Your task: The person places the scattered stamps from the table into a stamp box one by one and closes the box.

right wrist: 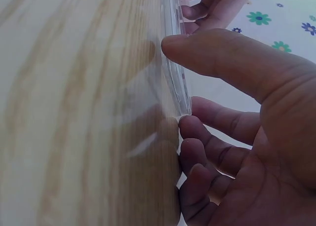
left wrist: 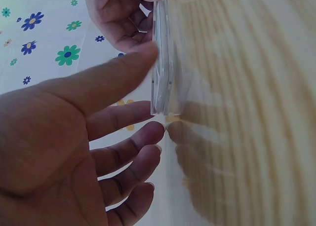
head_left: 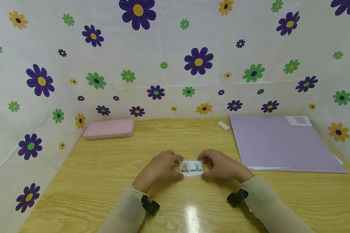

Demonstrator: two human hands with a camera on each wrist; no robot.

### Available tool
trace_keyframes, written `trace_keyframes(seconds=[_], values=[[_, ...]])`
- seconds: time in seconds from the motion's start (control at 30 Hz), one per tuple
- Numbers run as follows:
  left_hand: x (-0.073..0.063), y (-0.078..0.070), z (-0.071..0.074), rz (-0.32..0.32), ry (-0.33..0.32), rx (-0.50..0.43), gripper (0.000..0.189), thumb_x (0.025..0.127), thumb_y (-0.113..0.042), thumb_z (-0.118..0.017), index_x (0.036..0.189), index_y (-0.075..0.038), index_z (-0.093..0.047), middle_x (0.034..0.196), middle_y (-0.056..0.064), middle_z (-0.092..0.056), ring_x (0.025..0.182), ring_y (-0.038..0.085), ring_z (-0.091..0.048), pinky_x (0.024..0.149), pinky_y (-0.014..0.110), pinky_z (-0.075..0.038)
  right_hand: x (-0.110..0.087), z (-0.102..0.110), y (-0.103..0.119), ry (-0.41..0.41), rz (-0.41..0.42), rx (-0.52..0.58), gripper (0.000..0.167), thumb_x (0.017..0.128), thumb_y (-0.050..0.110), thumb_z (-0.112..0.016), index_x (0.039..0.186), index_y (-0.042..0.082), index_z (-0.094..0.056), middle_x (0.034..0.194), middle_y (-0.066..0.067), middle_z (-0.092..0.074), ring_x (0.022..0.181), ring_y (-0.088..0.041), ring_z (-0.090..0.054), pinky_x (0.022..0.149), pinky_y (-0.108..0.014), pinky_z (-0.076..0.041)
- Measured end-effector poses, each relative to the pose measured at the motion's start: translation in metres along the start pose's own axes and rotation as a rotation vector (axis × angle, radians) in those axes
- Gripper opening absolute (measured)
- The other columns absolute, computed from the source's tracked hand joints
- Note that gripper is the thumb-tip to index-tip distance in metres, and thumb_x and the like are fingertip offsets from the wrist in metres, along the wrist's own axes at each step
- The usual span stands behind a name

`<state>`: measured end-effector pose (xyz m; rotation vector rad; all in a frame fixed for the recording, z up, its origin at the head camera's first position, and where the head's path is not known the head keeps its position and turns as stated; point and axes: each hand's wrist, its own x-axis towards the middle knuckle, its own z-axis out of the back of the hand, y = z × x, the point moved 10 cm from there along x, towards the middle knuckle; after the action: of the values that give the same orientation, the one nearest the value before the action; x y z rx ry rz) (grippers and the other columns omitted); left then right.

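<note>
A small flat clear plastic case (head_left: pixel 196 172) with little printed pictures inside lies low over the wooden table, facing up. My left hand (head_left: pixel 161 167) pinches its left end, thumb along the near edge and index finger at the far edge. At the other end, my right hand (head_left: pixel 223 165) pinches it in the same way. Side-on in the left wrist view, the case (left wrist: pixel 161 73) shows thin stacked layers close over the table surface. The right wrist view has my right thumb (right wrist: pixel 197 48) against the edge of the case (right wrist: pixel 178 88), with the other fingers loosely curled.
A pink pencil case (head_left: pixel 109 128) lies at the back left of the wooden table (head_left: pixel 84 181). Behind the hands to the right is a white eraser-like block (head_left: pixel 223 126), beside a large purple folder (head_left: pixel 280 142) with paper sticking out. A flowered cloth (head_left: pixel 175 77) hangs around the table.
</note>
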<state>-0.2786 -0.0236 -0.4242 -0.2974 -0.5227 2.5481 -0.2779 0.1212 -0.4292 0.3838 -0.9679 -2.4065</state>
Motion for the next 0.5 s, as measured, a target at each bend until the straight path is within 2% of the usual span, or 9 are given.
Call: trace_keyframes(seconds=[0.13,0.23,0.37,0.5], values=[[0.0007,0.0000,0.0000,0.006,-0.006,0.000,0.056,0.080,-0.035,-0.083,0.130,-0.015,-0.066,0.115,0.003,-0.061,0.102,0.021,-0.056,0.088,0.041,-0.046,0.0003,0.0006,0.0009,-0.003,0.005,0.002,0.048,0.078,0.018,-0.085,0.117,0.006,-0.061,0.100,-0.005,-0.055,0.085,-0.022,-0.048,0.075,-0.033,-0.042],[0.0004,0.0006,-0.0006,0.025,-0.006,0.014,0.056,0.080,-0.036,-0.083,0.130,-0.016,-0.066,0.116,0.002,-0.060,0.100,0.020,-0.056,0.087,0.040,-0.046,0.0009,0.0002,0.0014,0.004,0.007,-0.007,0.047,0.078,0.020,-0.085,0.117,0.007,-0.061,0.099,-0.004,-0.055,0.087,-0.021,-0.048,0.078,-0.035,-0.043],[-0.0009,-0.0006,-0.0007,0.036,-0.002,0.028,0.056,0.080,-0.035,-0.083,0.131,-0.017,-0.065,0.116,0.003,-0.059,0.095,0.019,-0.054,0.083,0.039,-0.046,0.0018,-0.0003,0.0010,0.020,0.009,-0.018,0.047,0.078,0.021,-0.085,0.115,0.008,-0.060,0.098,-0.005,-0.055,0.090,-0.022,-0.049,0.081,-0.037,-0.042],[-0.0021,-0.0023,0.0002,0.032,-0.004,0.047,0.056,0.080,-0.035,-0.083,0.130,-0.017,-0.065,0.116,0.004,-0.058,0.093,0.020,-0.054,0.079,0.039,-0.047,0.0027,-0.0016,-0.0020,0.029,-0.012,-0.006,0.046,0.078,0.020,-0.086,0.115,0.010,-0.061,0.095,-0.006,-0.053,0.089,-0.023,-0.048,0.078,-0.037,-0.041]])
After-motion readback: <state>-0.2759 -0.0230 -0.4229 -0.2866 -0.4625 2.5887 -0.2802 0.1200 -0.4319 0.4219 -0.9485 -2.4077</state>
